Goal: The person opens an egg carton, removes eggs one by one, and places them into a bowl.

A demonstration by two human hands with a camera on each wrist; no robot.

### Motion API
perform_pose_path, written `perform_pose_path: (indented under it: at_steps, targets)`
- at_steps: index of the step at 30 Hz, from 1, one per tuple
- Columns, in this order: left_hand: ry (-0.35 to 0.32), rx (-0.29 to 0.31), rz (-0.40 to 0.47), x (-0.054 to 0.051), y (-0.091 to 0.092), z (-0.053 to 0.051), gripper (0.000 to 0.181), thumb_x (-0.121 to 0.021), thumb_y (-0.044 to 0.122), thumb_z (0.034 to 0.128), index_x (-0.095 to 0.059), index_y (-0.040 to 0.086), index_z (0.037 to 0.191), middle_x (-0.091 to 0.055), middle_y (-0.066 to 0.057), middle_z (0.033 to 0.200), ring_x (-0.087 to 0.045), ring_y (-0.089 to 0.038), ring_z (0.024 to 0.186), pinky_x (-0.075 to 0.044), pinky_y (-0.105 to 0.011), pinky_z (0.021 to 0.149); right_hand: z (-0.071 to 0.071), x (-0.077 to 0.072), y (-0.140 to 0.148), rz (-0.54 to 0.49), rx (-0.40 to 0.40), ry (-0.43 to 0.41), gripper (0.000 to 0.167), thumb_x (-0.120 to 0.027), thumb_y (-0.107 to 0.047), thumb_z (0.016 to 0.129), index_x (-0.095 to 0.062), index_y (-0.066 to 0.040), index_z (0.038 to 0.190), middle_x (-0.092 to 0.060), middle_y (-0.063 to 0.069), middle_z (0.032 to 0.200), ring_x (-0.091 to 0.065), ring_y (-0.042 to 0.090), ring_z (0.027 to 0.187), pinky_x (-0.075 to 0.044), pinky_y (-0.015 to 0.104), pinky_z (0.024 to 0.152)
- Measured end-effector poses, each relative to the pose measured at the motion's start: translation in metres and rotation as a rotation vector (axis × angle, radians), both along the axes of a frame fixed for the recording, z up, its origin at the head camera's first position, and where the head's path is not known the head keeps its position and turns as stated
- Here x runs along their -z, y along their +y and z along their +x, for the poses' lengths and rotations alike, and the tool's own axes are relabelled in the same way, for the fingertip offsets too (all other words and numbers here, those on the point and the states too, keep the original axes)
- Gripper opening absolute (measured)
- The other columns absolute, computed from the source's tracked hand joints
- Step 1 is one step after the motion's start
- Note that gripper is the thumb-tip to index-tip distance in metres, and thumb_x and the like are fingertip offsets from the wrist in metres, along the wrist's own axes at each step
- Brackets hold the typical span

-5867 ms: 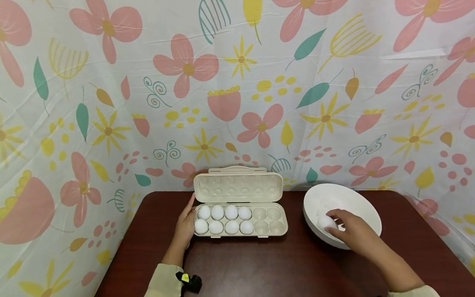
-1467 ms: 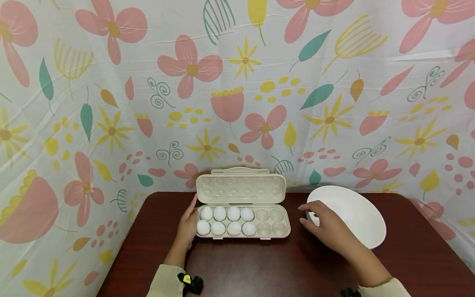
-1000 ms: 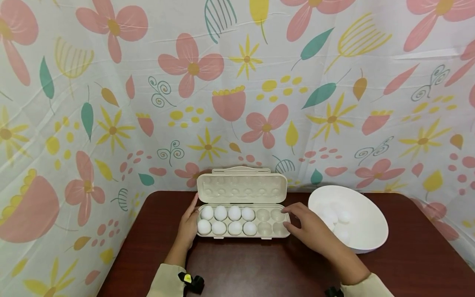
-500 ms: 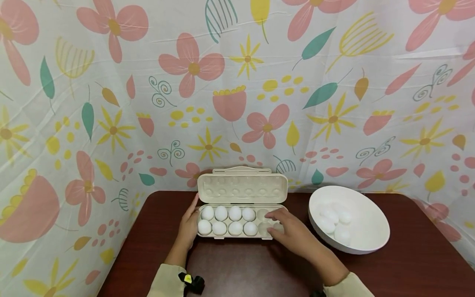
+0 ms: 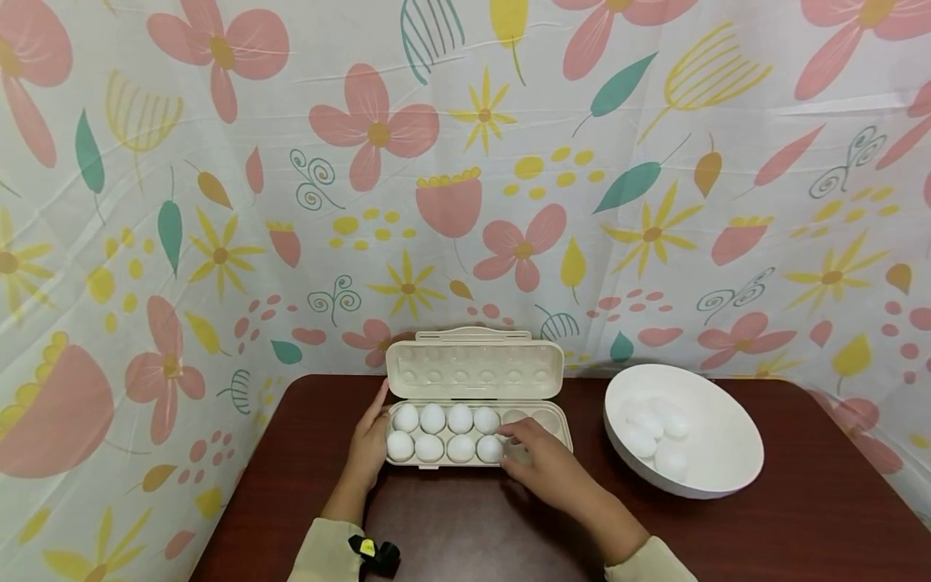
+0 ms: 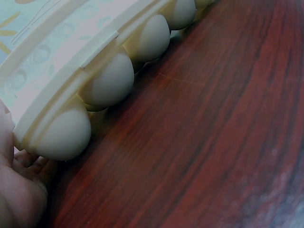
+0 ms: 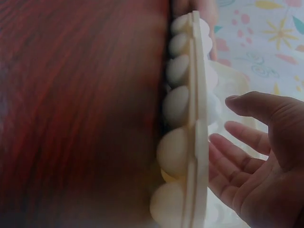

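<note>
An egg carton (image 5: pixel 465 466) lies with its lid raised on the table. White eggs (image 5: pixel 461 419) fill the left and middle cups in two rows; the cups at the right end are bare or behind my right hand. My left hand (image 5: pixel 367 444) grips the carton's left end, some fingers tucked low beside it in the left wrist view. My right hand (image 5: pixel 541 465) hovers over the right-end cups, thumb and fingers spread apart. Its fingertips are beside the rightmost egg of the front row (image 5: pixel 489 449); I cannot tell whether they touch it. Nothing shows in its grasp in the right wrist view.
A white bowl (image 5: pixel 727 453) stands to the right of the carton, with several white eggs (image 5: pixel 671 461) in it. The dark red-brown table (image 5: pixel 451 525) ends at a flower-patterned cloth (image 5: pixel 480 202) close behind the carton's lid (image 5: pixel 474 368).
My right hand was on an egg in the bowl; it let that egg go and moved left to the carton's filled cups. My left hand stayed on the carton.
</note>
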State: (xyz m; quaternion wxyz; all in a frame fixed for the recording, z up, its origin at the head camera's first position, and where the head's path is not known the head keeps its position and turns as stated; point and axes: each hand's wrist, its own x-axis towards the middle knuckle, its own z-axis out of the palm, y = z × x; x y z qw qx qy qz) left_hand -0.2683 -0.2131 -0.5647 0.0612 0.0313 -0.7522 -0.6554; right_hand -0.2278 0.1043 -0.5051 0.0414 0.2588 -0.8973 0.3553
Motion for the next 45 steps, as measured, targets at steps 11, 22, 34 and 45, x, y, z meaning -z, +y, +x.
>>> perform_pose_path:
  at_steps: [11, 22, 34, 45]
  targets:
    - [0.012, 0.004, 0.009, 0.0, 0.0, 0.0, 0.057, -0.035, 0.014, 0.1077, -0.036, 0.048, 0.154, -0.057, -0.014, 0.144, -0.042, -0.028, 0.141, -0.026, -0.051, 0.12, -0.003, 0.006, -0.015, 0.02, 0.033, 0.069, 0.033, -0.077, -0.017, 0.088, -0.068, -0.01, 0.119, -0.065, 0.001, 0.109, -0.067, 0.018, 0.099, -0.055, 0.033, 0.085]
    - [0.016, -0.008, 0.011, -0.001, 0.001, -0.001, 0.056, -0.037, 0.014, 0.1074, -0.036, 0.044, 0.155, -0.06, -0.013, 0.141, -0.045, -0.028, 0.139, -0.029, -0.051, 0.119, -0.008, 0.005, -0.026, 0.043, 0.082, 0.063, 0.035, -0.082, -0.017, 0.083, -0.071, -0.007, 0.115, -0.063, 0.002, 0.103, -0.066, 0.017, 0.089, -0.054, 0.029, 0.078]
    - [0.0, 0.007, 0.027, 0.0, 0.0, -0.001, 0.055, -0.037, 0.016, 0.108, -0.035, 0.043, 0.156, -0.06, -0.013, 0.14, -0.044, -0.027, 0.139, -0.027, -0.051, 0.119, -0.008, 0.005, -0.03, 0.115, 0.122, 0.059, 0.036, -0.083, -0.021, 0.083, -0.073, -0.008, 0.115, -0.061, -0.003, 0.096, -0.058, 0.009, 0.079, -0.049, 0.026, 0.071]
    - [-0.003, 0.011, 0.027, -0.002, 0.001, 0.002, 0.056, -0.036, 0.015, 0.1079, -0.036, 0.048, 0.153, -0.06, -0.013, 0.14, -0.045, -0.027, 0.139, -0.028, -0.051, 0.119, -0.005, 0.002, -0.029, 0.142, 0.16, 0.043, 0.038, -0.08, -0.025, 0.086, -0.073, -0.009, 0.119, -0.066, -0.002, 0.101, -0.065, 0.011, 0.083, -0.052, 0.028, 0.072]
